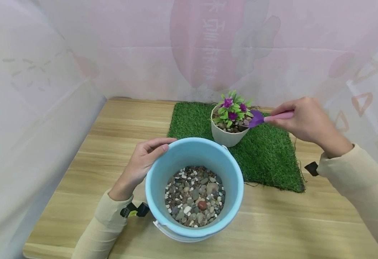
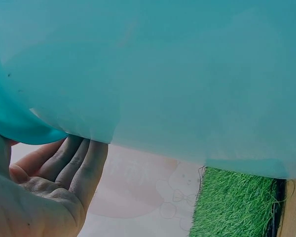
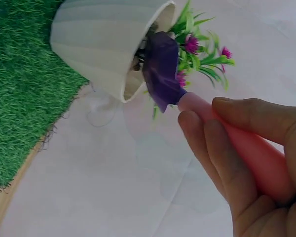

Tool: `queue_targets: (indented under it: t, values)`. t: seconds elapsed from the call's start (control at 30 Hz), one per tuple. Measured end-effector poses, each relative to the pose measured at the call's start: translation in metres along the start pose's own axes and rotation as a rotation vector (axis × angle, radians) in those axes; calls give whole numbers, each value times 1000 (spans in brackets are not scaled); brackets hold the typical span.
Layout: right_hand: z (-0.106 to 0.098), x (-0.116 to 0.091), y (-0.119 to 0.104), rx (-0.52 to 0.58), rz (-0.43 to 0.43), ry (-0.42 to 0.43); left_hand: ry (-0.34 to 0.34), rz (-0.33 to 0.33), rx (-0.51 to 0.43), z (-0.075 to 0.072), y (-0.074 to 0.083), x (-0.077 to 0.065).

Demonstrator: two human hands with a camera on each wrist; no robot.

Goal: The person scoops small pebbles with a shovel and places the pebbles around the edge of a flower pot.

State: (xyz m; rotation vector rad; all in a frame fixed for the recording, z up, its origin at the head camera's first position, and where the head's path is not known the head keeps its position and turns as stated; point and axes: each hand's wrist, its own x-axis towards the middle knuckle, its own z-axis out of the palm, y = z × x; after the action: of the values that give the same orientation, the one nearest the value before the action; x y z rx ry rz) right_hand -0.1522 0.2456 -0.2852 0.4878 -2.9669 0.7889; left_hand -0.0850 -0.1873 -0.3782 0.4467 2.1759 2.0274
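Trowel [image 1: 258, 118] is reaching over the right rim of the flowerpot [image 1: 227, 139], its purple blade [image 3: 162, 69] pointing leftward and down toward the pebbles [image 1: 221, 126] inside, its long axis running aslant, the pink handle [image 3: 254, 155] rising rightward. Right of the flowerpot, the person's right grip [image 1: 305, 122] is clamping that handle between thumb and fingers. In front of the flowerpot, a blue bucket [image 1: 189, 154] is holding stones [image 1: 195, 201]. Leftward of the flowerpot and nearer, the left grip [image 1: 138, 162] is clasping the bucket's rim, thumb over it. Beneath the flowerpot, a grass mat [image 1: 268, 158] is covering part of the counter [image 1: 95, 158].
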Motion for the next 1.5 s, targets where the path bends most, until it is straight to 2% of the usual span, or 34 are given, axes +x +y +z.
queue_targets:
  t: [0.13, 0.6, 1.5]
  values:
    - [-3, 0, -2, 3, 7, -2, 4, -2, 8, 0, 0, 0]
    - [-6, 1, -10, 58, 128, -51, 7, -10, 15, 0, -1, 0]
    - [-8, 7, -26, 58, 236, -176, 17, -14, 4, 1, -3, 2]
